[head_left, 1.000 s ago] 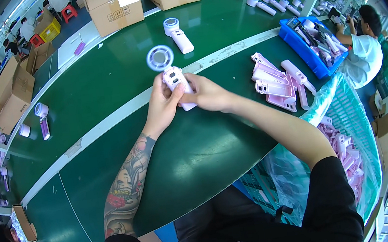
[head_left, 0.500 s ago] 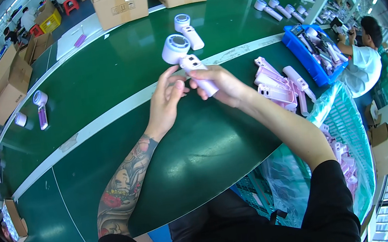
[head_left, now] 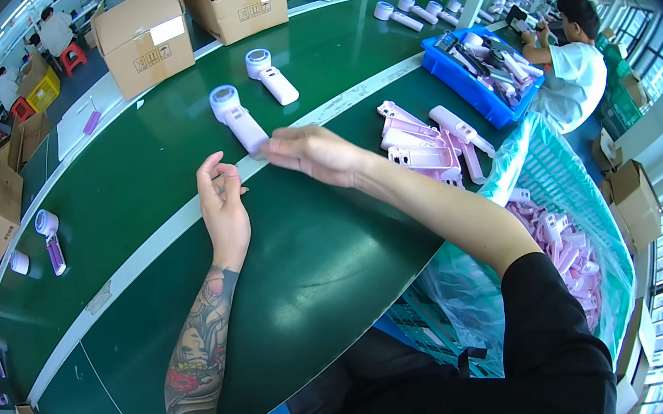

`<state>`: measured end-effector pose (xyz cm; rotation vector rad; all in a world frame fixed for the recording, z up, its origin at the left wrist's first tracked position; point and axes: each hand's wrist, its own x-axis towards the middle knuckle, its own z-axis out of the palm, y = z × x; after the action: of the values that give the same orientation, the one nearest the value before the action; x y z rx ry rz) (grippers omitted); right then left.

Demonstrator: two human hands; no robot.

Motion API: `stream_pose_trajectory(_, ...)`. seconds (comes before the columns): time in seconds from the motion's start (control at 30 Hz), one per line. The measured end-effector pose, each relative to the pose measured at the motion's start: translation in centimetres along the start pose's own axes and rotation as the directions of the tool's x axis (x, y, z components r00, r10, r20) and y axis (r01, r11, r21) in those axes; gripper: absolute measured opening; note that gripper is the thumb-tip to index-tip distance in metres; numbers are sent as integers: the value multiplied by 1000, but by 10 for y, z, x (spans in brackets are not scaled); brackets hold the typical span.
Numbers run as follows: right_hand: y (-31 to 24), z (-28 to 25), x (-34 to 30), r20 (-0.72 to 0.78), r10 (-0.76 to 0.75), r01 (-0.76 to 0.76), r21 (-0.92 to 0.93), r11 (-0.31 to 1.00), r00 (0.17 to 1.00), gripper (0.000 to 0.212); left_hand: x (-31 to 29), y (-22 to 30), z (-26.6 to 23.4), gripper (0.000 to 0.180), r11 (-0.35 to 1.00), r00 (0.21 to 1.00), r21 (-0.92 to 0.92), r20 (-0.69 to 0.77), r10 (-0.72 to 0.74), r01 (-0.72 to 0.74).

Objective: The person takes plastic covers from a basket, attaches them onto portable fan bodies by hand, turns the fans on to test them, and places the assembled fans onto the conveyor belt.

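A pale lilac handheld fan [head_left: 240, 124] lies on the green work surface, its round head pointing away from me. My right hand [head_left: 312, 155] is at the near end of its handle, fingers stretched out and slightly blurred; whether they touch it I cannot tell. To the left, my left hand [head_left: 224, 208] is raised over the pale strip, fingers loosely bent and apart, with nothing in it. Just beyond lies a second lilac fan [head_left: 273, 77]. Several pink-lilac handle shells [head_left: 422, 147] are piled to the right of my right hand.
A blue bin [head_left: 449, 78] of parts stands at the right, near a seated co-worker [head_left: 573, 70]. Beside me is a lined green crate [head_left: 569, 167] full of pink shells. Cardboard boxes [head_left: 147, 43] line the far edge. Another fan [head_left: 51, 241] lies far left.
My right hand has let go of the fan, which now lies beside the second one. Both hands have drawn apart, and the whole view has shifted.
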<state>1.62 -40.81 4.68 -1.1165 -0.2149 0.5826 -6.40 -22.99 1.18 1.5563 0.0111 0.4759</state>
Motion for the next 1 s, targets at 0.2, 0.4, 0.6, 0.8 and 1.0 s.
stream_pose_trajectory(0.2, -46, -4, -24, 40, -47, 59, -370, 927, 998, 31, 0, -1, -2, 32, 1000, 999, -7, 37, -20, 21)
stream_pose_trajectory(0.4, -125, -96, -62, -70, -209, -90, -992, -90, 976, 34, -2, 5, -3, 30, 998, 998, 29, 33, -60, 59)
stream_pose_trajectory(0.6, -133, -159, -111, -31, -262, -153, -877, -456, 964, 39, 1, 1, -5, 29, 998, 997, 44, 50, -51, 49)
stream_pose_trajectory(0.8, -120, -129, -100, 26, -323, -127, -888, -443, 946, 30, -1, 1, -7, 28, 996, 996, 32, 41, -81, 79)
stream_pose_trajectory(1.0, -101, -87, -66, 113, -374, -61, -904, -423, 920, 23, 0, 2, -2, 30, 996, 997, 52, 12, -80, 79)
